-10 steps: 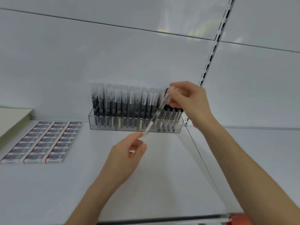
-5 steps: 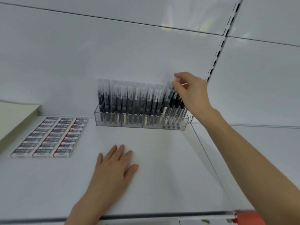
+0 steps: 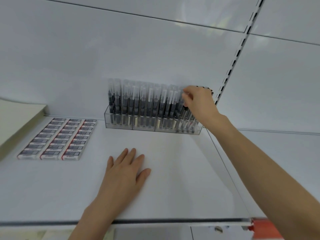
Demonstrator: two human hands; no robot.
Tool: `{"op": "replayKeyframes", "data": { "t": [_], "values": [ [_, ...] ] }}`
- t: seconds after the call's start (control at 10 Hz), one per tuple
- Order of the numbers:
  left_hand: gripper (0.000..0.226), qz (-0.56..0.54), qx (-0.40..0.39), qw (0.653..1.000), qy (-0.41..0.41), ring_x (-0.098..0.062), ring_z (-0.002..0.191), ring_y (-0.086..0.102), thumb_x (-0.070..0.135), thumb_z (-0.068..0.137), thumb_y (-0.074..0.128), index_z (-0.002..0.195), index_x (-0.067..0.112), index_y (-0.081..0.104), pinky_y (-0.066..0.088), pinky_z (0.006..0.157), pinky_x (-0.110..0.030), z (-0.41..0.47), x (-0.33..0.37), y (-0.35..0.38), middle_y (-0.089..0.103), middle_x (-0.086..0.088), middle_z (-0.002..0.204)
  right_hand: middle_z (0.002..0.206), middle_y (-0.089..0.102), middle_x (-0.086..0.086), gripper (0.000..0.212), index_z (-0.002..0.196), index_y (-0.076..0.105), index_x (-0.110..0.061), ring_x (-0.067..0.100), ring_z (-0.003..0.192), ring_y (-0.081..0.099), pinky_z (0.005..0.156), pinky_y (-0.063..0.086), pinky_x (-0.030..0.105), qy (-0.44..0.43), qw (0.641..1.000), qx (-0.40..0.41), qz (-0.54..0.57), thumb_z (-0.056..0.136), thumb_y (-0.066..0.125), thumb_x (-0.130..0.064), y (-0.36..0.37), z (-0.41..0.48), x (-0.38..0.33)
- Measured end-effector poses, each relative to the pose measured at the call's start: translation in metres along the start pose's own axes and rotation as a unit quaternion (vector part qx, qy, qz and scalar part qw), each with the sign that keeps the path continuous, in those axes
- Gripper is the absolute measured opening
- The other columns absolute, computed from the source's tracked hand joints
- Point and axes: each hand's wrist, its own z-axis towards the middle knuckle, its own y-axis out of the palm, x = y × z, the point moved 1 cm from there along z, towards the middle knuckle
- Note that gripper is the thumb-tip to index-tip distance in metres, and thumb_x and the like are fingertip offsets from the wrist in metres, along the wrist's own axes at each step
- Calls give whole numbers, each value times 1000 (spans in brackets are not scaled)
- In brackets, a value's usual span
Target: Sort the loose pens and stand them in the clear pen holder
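While the left hand lies flat on the shelf, palm down with fingers straight and slightly spread, it holds nothing. It sits near the shelf's front edge, well apart from the holder.

Holder: clear, low-walled, with dividers visible in the front wall. It stands at the back of the shelf against the back panel.

Pens: packed in close ranks, dark barrels with clear caps uppermost. Most are upright. Those in the rightmost compartment lean to the right, and a few dark tops show just above the knuckles.

Right hand: reaches in from the right, forearm raised over the shelf. It is placed over the right end of the holder. The fingers are bent, with the tips against the caps where the upright pens meet the leaning ones. The hand covers the pens behind it, so I cannot tell whether it pinches one pen or only touches the caps.

No pen lies loose on the shelf.

Other items:
- Small packs lie flat in three rows, left of the holder.
- A beige board is at the far left, tilted.
- A slotted upright runs up the back panel, just right of the holder.
- A red tag is on the shelf's front edge, at right.
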Motion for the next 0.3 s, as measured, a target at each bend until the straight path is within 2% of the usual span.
{"op": "replayKeyframes", "data": {
  "t": [0.1, 0.2, 0.3],
  "values": [
    [53, -1, -2, 1000, -1, -12, 144, 1, 52, 94, 23, 143, 33, 22, 4, 115, -39, 1, -2, 0, 8, 7, 157, 89, 67, 25, 26, 113, 57, 7, 36, 84, 64, 84, 49, 44, 19, 999, -11, 48, 96, 44, -8, 2, -4, 0],
    [52, -13, 7, 1000, 4, -12, 144, 3, 52, 94, 25, 142, 33, 25, 5, 115, -40, 1, -3, 2, 10, 6, 156, 89, 68, 16, 44, 139, 36, -7, 25, 79, 63, 77, 48, 29, 36, 996, -20, 82, 96, 46, -13, 3, -17, 5],
    [51, -11, 12, 1000, 7, -14, 144, 6, 51, 93, 29, 140, 31, 31, 6, 115, -41, 3, -3, 2, 14, 3, 156, 118, 63, 9, 54, 144, 27, -13, 19, 92, 60, 84, 41, 23, 40, 996, -10, 84, 95, 49, -20, -6, -35, 8]
  ]
}}
